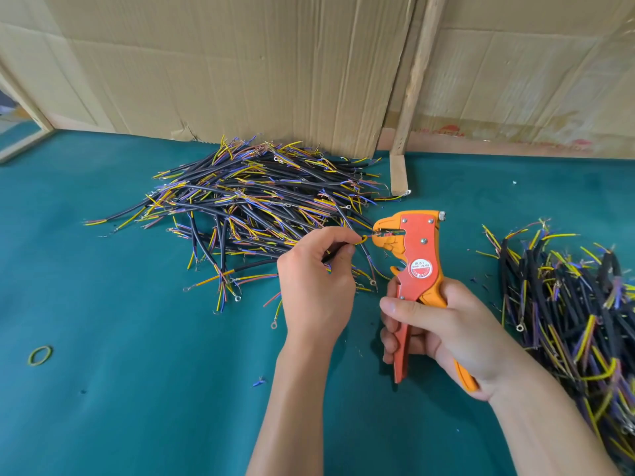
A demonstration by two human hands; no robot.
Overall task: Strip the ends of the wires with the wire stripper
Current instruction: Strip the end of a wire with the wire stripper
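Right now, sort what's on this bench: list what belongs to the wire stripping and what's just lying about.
In the job:
wire stripper, held in the right hand
yellow-green wire, pinched by the left hand, end in the stripper's mouth
pile of wires at the back
pile of wires on the right

Lying about:
rubber band
cardboard sheets
wooden post

Teal mat (120, 407) underfoot of everything; creased cardboard wall (240, 63) from 10 to 2 o'clock, wooden post (417, 73) at 1, perhaps a frame (24, 146) at 9.
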